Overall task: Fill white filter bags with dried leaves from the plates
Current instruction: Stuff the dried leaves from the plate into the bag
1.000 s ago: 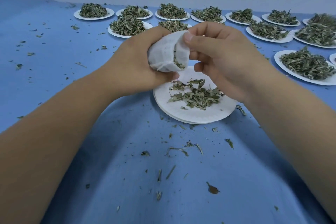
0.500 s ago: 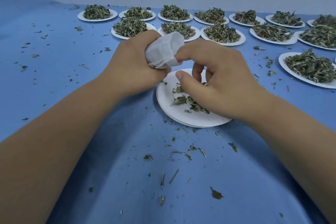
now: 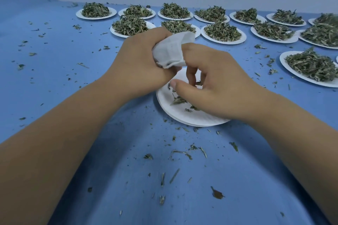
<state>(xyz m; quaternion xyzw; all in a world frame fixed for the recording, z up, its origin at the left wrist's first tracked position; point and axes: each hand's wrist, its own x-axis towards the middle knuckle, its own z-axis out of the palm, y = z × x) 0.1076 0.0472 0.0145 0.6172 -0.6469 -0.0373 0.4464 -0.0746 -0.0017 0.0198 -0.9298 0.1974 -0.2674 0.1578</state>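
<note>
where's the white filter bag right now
In the head view, centre: the white filter bag is gripped in the left hand, above the near white paper plate.

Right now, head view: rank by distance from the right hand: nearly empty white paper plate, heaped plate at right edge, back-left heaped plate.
1. Nearly empty white paper plate: under the right hand.
2. Right-edge heaped plate: to its right.
3. Back-left heaped plate: far row, left end.

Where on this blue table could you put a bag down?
Best on the blue cloth left of the left hand, only crumbs there. Also between the forearms, below the near plate. Back and right are crowded with heaped plates.
</note>
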